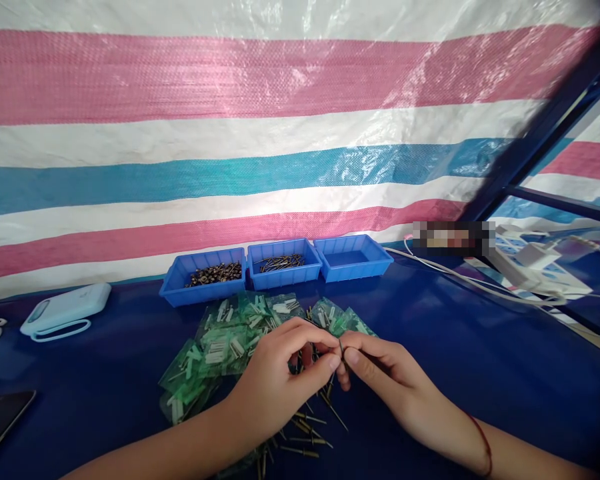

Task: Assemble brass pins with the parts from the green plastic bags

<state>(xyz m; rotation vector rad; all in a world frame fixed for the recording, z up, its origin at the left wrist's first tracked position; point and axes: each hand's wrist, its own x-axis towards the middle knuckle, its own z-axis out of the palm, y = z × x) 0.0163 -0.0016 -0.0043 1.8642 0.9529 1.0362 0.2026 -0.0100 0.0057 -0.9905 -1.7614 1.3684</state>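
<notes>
My left hand and my right hand meet fingertip to fingertip low in the middle of the view, both pinched on a small thin metal pin held between them. Under and in front of the hands lie several loose brass pins on the dark blue table. Behind the hands lies a heap of small green plastic bags with white parts inside.
Three blue trays stand in a row at the back: the left tray holds dark small parts, the middle tray holds pins, the right tray looks bare. A white device lies left, a phone far left, white chargers and cables right.
</notes>
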